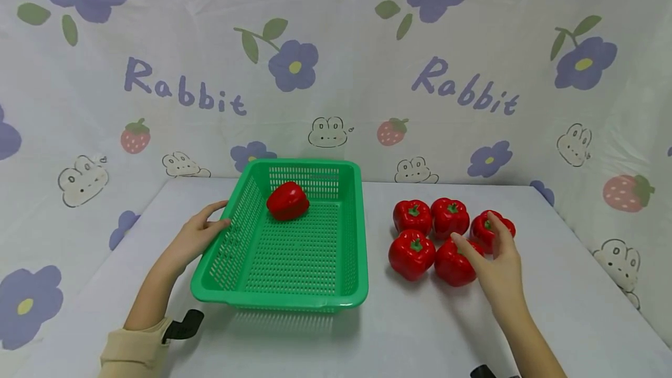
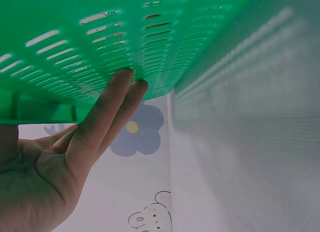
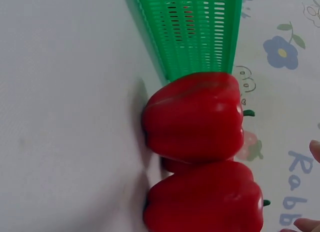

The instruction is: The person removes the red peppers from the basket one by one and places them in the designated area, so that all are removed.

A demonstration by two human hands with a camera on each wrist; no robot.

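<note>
Peppers (image 1: 454,262), glossy red with green stems, cluster lower right under my right hand (image 1: 499,270), fingers spread over two. My left hand (image 1: 199,235) presses straight fingers against the basket (image 1: 294,302) wall.

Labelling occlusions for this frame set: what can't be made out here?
- Head view: the front right pepper is partly covered by the right hand; actual contact can't be confirmed.
- Right wrist view: only fingertips show, cut off by the right edge.
- Left wrist view: the left hand touches the basket wall; the thumb is cut off at the left edge, and the pepper inside shows only as red through the slots.
</note>
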